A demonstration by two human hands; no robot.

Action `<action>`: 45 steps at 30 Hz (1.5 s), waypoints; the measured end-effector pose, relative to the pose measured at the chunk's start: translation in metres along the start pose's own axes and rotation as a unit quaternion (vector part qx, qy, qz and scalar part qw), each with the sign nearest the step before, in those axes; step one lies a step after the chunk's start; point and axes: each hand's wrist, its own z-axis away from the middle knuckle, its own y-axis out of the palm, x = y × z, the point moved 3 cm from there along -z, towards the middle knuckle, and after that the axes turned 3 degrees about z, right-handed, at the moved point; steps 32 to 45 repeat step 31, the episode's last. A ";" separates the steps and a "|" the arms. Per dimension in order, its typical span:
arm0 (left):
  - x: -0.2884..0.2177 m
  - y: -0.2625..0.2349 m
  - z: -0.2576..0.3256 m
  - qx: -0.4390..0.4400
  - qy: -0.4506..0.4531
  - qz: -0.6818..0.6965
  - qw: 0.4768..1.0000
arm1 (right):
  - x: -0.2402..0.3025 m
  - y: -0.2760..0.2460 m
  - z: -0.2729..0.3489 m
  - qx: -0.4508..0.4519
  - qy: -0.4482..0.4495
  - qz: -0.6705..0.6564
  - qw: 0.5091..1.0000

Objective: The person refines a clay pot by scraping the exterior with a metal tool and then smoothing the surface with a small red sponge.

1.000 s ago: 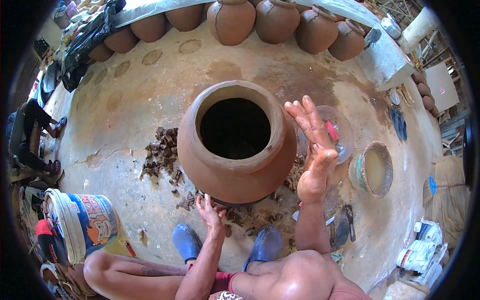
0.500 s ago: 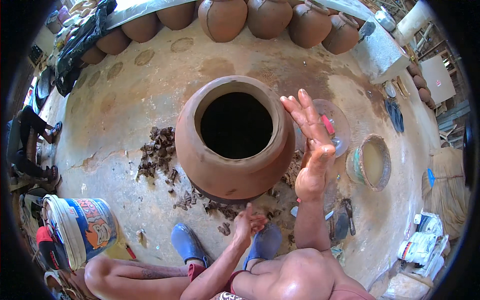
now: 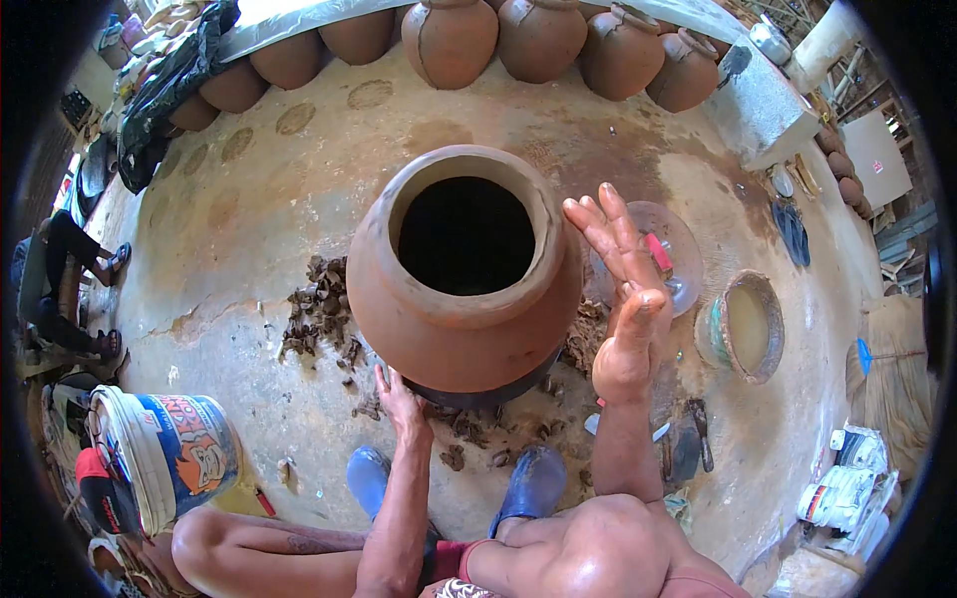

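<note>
A large round clay pot [image 3: 439, 324] with a wide dark mouth stands on a dark base in the middle of the floor. My left hand [image 3: 401, 398] presses flat against the pot's lower front, near the base. My right hand [image 3: 623, 299] is raised beside the pot's right shoulder, palm toward it, fingers spread and apart from the clay. Neither hand holds anything. Dark clay scraps [image 3: 321, 317] lie around the base.
A row of finished clay pots [image 3: 543, 40] lines the back wall. A clear dish [image 3: 670, 261] and a bowl of muddy water [image 3: 743, 327] sit to the right. A white printed bucket [image 3: 164, 453] stands at lower left. A person [image 3: 65, 284] sits at far left.
My left hand pulled back toward my knee, then returned to the pot's lower front. My right hand stayed raised at the pot's right side.
</note>
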 end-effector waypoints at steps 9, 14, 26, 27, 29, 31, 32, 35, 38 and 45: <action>0.094 0.000 0.062 0.170 -0.209 -0.056 0.961 | -0.002 0.003 -0.001 -0.002 -0.023 -0.042 0.999; 0.081 0.012 0.100 0.118 -0.251 -0.061 0.959 | -0.003 0.003 0.002 -0.003 -0.023 -0.041 0.999; 0.024 0.004 0.044 0.014 0.007 -0.028 0.999 | -0.001 0.001 0.000 -0.009 -0.022 -0.037 0.999; 0.024 0.003 0.038 0.014 0.012 -0.016 1.000 | 0.000 0.001 0.000 -0.008 -0.022 -0.037 0.999; 0.023 0.003 0.026 0.027 0.035 -0.012 0.999 | 0.000 0.002 -0.001 -0.008 -0.022 -0.042 0.999; 0.021 0.001 0.016 0.052 0.067 -0.031 0.996 | -0.008 0.002 0.001 -0.008 -0.020 -0.050 0.999; 0.021 0.001 0.016 0.052 0.067 -0.031 0.996 | -0.008 0.002 0.001 -0.008 -0.020 -0.050 0.999; 0.021 0.001 0.016 0.052 0.067 -0.031 0.996 | -0.008 0.002 0.001 -0.008 -0.020 -0.050 0.999; 0.021 0.001 0.016 0.052 0.067 -0.031 0.996 | -0.008 0.002 0.001 -0.008 -0.020 -0.050 0.999; 0.021 0.001 0.016 0.052 0.067 -0.031 0.996 | -0.008 0.002 0.001 -0.008 -0.020 -0.050 0.999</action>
